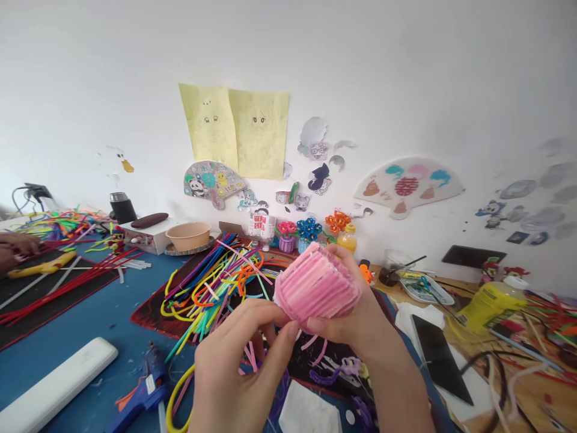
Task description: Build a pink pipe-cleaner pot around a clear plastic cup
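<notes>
A pink pipe-cleaner pot (318, 282), its sides made of ribbed fuzzy strips, is held tilted above the mat. My right hand (360, 319) is wrapped around its right side, with the thumb along the lower edge and fingers behind. At the lower left edge of the pot, my left hand (247, 355) pinches with thumb and index finger; whether a loose strand is also between them I cannot tell. Beneath the hands lie purple pipe-cleaner pieces (325, 377) and a crumpled white tissue (309, 410). A heap of coloured pipe cleaners (216, 288) spreads beyond my left hand.
On the blue table sit a blue glue gun (151, 385) and a long white case (58, 385). Small flower pots (309, 231) line the wall. To the right are a phone (439, 358) and a yellow bottle (491, 304). Another person's hand (18, 249) is at far left.
</notes>
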`<state>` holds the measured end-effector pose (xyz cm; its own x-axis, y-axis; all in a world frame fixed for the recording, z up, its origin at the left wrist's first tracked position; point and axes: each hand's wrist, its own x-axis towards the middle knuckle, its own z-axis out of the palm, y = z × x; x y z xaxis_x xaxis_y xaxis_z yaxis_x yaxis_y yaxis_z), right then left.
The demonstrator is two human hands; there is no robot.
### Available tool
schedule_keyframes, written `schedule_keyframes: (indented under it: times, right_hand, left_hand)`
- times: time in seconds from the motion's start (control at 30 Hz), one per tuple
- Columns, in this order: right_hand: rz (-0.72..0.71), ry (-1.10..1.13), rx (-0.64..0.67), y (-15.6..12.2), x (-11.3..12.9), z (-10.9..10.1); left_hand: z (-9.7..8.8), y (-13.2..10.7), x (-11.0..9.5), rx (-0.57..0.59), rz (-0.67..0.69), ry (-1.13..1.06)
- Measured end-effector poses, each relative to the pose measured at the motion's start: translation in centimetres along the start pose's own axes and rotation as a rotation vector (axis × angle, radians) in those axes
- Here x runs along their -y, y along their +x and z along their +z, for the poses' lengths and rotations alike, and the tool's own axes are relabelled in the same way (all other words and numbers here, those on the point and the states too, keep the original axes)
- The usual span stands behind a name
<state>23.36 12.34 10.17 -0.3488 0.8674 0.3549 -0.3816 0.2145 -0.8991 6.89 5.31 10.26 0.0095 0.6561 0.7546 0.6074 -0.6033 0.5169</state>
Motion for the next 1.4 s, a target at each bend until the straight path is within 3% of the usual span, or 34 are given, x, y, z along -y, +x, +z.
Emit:
schedule_keyframes:
  times: [0.13,0.3,0.6,0.9,1.13,1.23,1.4]
  right_hand:
    - [-0.022,-0.082,-0.030,-0.2,0.6,0.4]
    - [-0.075,-0.276,-0.090,-0.5,0.9,0.8]
    - [-0.323,-0.512,-0.273,-0.3,0.1,1.7]
    - [-0.462,-0.723,-0.356,-0.6,-0.1,1.6]
    - [-0.474,-0.764,-0.348,-0.6,-0.1,1.4]
    - [-0.406,-0.663,-0.285,-0.5,0.1,1.1]
    - [-0.272,-0.576,-0.202,-0.3,0.5,0.5]
  left_hand:
    - [0.3,0.2,-0.2,-0.023,-0.163,-0.140]
    - [0.6,0.0,-0.2,-0.088,-0.282,-0.145]
    - [1.3,0.1,-0.8,-0.114,-0.391,-0.160]
    - [1.0,0.3,-1.0,-0.073,-0.365,-0.222]
    - [1.0,0.4,-0.5,-0.027,-0.508,-0.399]
    - [0.9,0.6,-0.5,0.006,-0.595,-0.535]
    - [1.1,0.9,-1.0,-0.035,-0.670,-0.630]
